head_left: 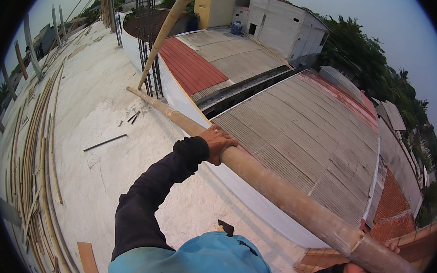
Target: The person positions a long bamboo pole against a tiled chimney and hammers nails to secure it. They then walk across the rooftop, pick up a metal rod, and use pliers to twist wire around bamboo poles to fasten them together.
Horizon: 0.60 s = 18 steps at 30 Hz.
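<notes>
— bamboo pole, how did it look to handle?
— long, thick and stiff, likely heavy; tan, dusty, ringed with nodes, so not slippery. it ran along the white parapet at the roof edge, slanting up toward the person.
— where was the hold?
— left hand wrapped over the pole partway up; right hand beneath the near end, fingers curled on it, mostly cut off. two spread grips suited it.
— beyond the pole?
— thin canes lay well left; corrugated roofs sat below, right.
</notes>
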{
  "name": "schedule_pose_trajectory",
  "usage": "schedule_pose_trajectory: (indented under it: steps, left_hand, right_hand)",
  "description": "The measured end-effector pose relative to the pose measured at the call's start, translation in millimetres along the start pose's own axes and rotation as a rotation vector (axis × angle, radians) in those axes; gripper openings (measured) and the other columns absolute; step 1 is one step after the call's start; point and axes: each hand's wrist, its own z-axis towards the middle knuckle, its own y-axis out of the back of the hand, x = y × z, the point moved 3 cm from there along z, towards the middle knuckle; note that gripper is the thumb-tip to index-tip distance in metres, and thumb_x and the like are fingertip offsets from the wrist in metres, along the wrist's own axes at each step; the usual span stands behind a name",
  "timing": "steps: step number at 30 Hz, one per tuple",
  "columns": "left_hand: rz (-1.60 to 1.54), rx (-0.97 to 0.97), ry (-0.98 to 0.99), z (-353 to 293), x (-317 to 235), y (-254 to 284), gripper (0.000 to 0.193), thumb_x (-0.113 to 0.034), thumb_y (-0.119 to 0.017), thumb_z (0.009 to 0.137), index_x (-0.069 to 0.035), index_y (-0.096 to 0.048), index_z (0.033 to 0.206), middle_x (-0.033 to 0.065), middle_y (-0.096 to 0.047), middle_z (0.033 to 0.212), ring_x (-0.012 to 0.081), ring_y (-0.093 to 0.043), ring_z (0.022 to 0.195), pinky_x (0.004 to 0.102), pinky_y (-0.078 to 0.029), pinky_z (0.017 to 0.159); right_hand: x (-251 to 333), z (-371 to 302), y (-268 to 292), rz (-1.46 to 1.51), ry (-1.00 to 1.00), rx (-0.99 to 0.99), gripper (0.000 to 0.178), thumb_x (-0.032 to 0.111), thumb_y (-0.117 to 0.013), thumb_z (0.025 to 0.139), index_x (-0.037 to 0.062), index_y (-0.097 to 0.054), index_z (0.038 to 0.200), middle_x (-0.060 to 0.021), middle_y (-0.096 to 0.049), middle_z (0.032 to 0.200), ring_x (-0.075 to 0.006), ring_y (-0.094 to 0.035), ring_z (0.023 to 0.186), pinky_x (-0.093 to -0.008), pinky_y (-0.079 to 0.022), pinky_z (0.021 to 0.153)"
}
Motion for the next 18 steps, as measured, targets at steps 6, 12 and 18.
schedule_pose_trajectory:
  steps: [6,12,18]
  left_hand:
    - [0.045,-0.053,-0.011,-4.2,-2.3,12.2,0.073,-0.019,-0.088,0.057,-0.026,-0.059,0.123,-0.0041,-0.073,0.114,0.0244,-0.068,0.116,0.0621,-0.032,0.116]
    - [-0.019,-0.038,0.059,0.1,21.7,8.3,0.07,-0.016,-0.088,0.059,-0.027,-0.061,0.123,-0.0018,-0.073,0.117,0.0247,-0.067,0.118,0.0641,-0.03,0.116]
    - [-0.014,0.128,0.121,11.8,62.2,8.1,0.069,-0.016,-0.088,0.056,-0.027,-0.063,0.119,-0.0005,-0.074,0.11,0.0258,-0.067,0.114,0.0604,-0.037,0.11]
  right_hand:
    - [8.0,7.5,-12.2,-0.01,0.048,0.017,0.08,0.065,-0.048,0.097,0.0002,-0.044,0.144,-0.0201,-0.058,0.131,-0.0355,-0.057,0.124,-0.0504,-0.044,0.112]
    - [17.9,-6.2,-25.6,-0.001,0.055,0.05,0.081,0.066,-0.047,0.097,0.0005,-0.043,0.145,-0.0203,-0.058,0.131,-0.0355,-0.057,0.125,-0.05,-0.044,0.111]
    - [18.7,-39.3,-44.5,-0.006,0.052,0.068,0.083,0.068,-0.047,0.097,0.0007,-0.042,0.146,-0.0205,-0.057,0.132,-0.0355,-0.056,0.125,-0.0496,-0.044,0.111]
